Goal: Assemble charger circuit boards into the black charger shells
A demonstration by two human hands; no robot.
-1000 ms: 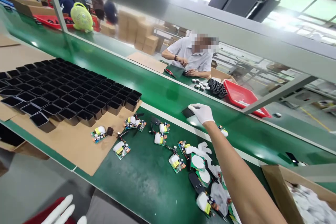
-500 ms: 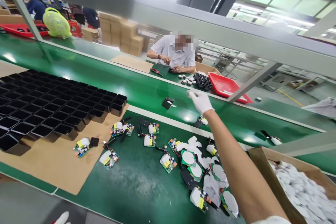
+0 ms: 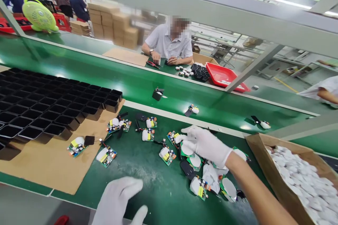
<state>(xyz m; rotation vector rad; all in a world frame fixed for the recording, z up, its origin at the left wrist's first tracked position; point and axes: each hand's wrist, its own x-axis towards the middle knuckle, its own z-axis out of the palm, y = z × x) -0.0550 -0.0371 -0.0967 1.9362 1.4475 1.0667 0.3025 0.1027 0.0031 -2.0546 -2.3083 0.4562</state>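
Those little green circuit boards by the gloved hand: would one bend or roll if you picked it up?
Probably stiff: the circuit board lies flat, keeping its shape. Likely light, being small beside the right hand. It shouldn't roll, but its trailing black wires could snag neighbours.

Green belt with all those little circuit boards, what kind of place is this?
Probably an electronics assembly line in a factory: small circuit boards lie along a green conveyor belt, rows of black plastic housings stand on cardboard, and a co-worker sits working across it.
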